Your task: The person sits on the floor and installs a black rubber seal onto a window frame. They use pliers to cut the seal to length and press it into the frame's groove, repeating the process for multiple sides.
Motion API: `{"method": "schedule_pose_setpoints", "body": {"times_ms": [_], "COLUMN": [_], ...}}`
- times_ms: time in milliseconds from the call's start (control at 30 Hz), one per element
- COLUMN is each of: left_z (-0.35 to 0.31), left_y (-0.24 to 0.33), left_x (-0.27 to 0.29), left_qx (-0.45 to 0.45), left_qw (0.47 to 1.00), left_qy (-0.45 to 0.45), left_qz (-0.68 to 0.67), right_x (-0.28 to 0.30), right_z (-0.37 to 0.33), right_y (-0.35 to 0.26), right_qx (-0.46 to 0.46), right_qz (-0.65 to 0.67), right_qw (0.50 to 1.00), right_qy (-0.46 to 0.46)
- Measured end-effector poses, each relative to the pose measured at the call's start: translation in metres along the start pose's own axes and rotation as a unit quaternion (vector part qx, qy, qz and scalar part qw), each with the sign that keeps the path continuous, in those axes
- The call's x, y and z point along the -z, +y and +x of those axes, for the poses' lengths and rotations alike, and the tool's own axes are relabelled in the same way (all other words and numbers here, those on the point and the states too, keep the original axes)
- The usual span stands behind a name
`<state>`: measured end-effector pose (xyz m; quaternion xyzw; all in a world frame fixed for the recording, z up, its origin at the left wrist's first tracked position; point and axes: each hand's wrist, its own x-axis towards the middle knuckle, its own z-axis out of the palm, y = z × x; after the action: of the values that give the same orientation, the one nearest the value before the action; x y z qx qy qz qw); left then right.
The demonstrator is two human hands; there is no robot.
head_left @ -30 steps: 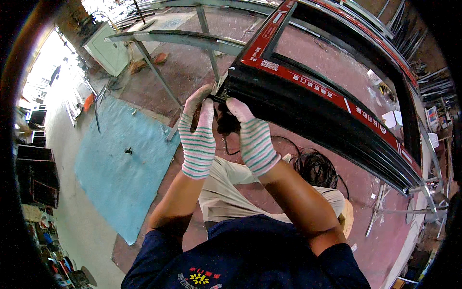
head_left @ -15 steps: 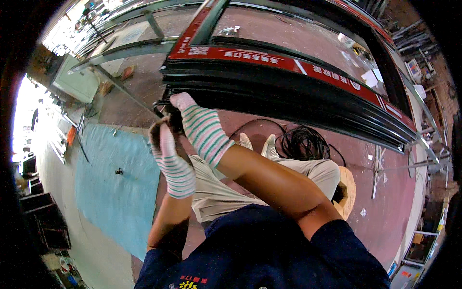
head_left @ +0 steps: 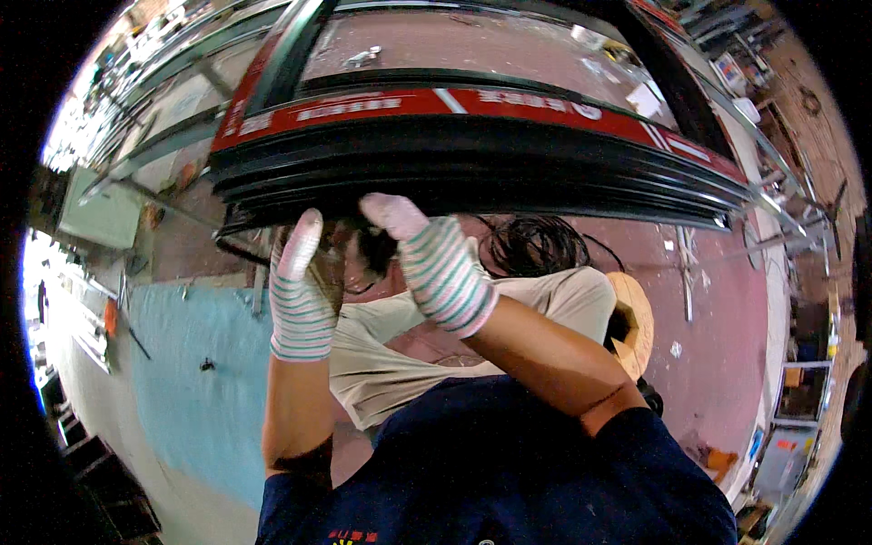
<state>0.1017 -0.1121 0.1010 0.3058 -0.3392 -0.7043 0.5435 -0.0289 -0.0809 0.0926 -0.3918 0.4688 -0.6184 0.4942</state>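
Note:
A black window or door frame [head_left: 472, 168] with red protective film lies across the far side in front of me. Both hands wear white gloves with green stripes and dark fingers. My left hand [head_left: 304, 295] is just below the frame's near edge, towards its left end, thumb up and fingers curled. A thin black strip [head_left: 243, 252] bends down from the frame's left corner and runs into this hand. To the right, my right hand [head_left: 445, 268] is close under the same edge, thumb pointing left, dark fingers curled. What its fingers hold is blurred and shadowed.
A coil of black cable [head_left: 531, 245] lies on the reddish floor beyond my knees. Metal stand bars [head_left: 154, 150] support the frame at left. A light blue sheet [head_left: 195, 381] covers floor on the left; a round wooden piece [head_left: 636, 322] is by my right knee.
My hands were together at the frame's left corner; now they are apart, the right one further right along the edge. The frame appears further left as my view turned.

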Motion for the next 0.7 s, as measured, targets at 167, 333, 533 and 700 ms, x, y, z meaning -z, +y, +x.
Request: {"method": "schedule_pose_setpoints", "body": {"times_ms": [167, 333, 533, 700], "left_z": [-0.001, -0.003, -0.004, 0.011], "left_y": [-0.011, -0.019, -0.024, -0.026], "left_x": [-0.010, -0.039, -0.044, -0.025], "left_qx": [0.046, 0.023, 0.011, -0.026], "left_qw": [0.998, 0.999, 0.999, 0.999], "left_qy": [-0.033, -0.033, 0.006, -0.034], "left_qz": [0.030, 0.017, 0.031, 0.032], "right_x": [0.011, 0.024, 0.036, 0.087], "right_z": [-0.008, -0.006, -0.011, -0.022], "right_y": [-0.022, -0.010, -0.019, -0.026], "right_qx": [-0.038, -0.014, 0.009, -0.045], "right_qz": [0.079, 0.105, 0.052, 0.021], "right_qw": [0.995, 0.994, 0.999, 0.996], "right_qy": [-0.046, 0.005, -0.008, 0.069]}}
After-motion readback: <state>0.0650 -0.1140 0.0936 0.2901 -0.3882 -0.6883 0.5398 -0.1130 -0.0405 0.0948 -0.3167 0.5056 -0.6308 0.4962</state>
